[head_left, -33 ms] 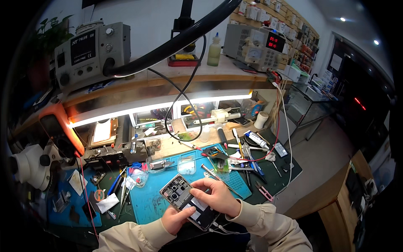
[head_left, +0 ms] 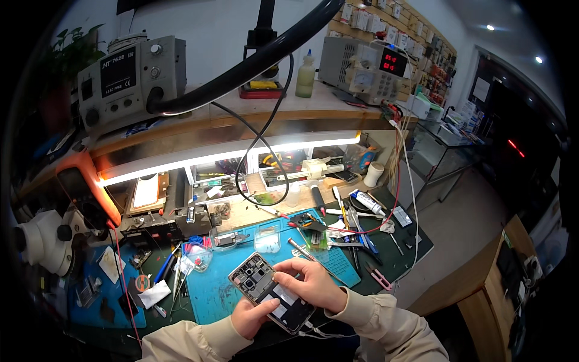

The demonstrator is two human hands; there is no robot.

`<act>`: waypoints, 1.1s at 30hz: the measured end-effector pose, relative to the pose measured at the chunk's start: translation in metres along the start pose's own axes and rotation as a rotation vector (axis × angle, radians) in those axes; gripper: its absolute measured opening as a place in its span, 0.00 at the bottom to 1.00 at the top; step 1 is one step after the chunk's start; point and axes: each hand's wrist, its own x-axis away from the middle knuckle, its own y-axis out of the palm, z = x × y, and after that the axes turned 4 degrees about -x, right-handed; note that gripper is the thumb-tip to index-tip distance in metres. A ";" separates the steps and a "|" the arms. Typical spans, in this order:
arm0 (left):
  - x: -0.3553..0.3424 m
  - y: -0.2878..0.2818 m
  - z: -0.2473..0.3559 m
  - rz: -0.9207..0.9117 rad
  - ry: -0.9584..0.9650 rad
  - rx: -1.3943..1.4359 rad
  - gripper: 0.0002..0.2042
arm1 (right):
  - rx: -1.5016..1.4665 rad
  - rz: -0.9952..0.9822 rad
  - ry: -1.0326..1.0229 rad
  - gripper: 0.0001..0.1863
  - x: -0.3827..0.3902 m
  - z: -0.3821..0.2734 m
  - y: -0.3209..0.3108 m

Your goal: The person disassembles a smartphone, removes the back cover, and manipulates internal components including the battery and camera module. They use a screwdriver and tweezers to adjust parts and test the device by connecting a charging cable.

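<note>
An opened smartphone (head_left: 253, 279) with its back off shows circuit board, camera modules and a black battery with a white label. My left hand (head_left: 250, 317) holds it from the lower left, thumb over the battery. My right hand (head_left: 313, 286) grips it from the right, thumb pressed on the middle of the phone near the board's lower edge. White cables (head_left: 319, 332) hang by its bottom end. Beneath my hands lies a blue silicone mat (head_left: 210, 289), with a slim screwdriver (head_left: 304, 248) beside the right hand.
Around the mat are a microscope (head_left: 51, 238), orange multimeter (head_left: 84, 190), tweezers (head_left: 380, 277), assorted tools (head_left: 362, 235) and small plastic boxes (head_left: 267, 240). On the shelf above stand a soldering station (head_left: 132, 84), power supply (head_left: 362, 66) and bottle (head_left: 304, 78); a thick black hose (head_left: 241, 72) arches over.
</note>
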 end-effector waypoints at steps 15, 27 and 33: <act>-0.001 0.003 0.005 0.084 0.009 0.057 0.22 | -0.062 0.054 -0.018 0.15 0.008 0.036 -0.015; -0.003 -0.002 0.010 0.064 0.069 0.096 0.35 | 0.245 -0.108 -0.365 0.25 0.019 0.014 -0.018; -0.003 -0.006 0.014 0.032 0.041 0.075 0.38 | 0.680 -0.159 -0.442 0.36 0.045 -0.026 -0.005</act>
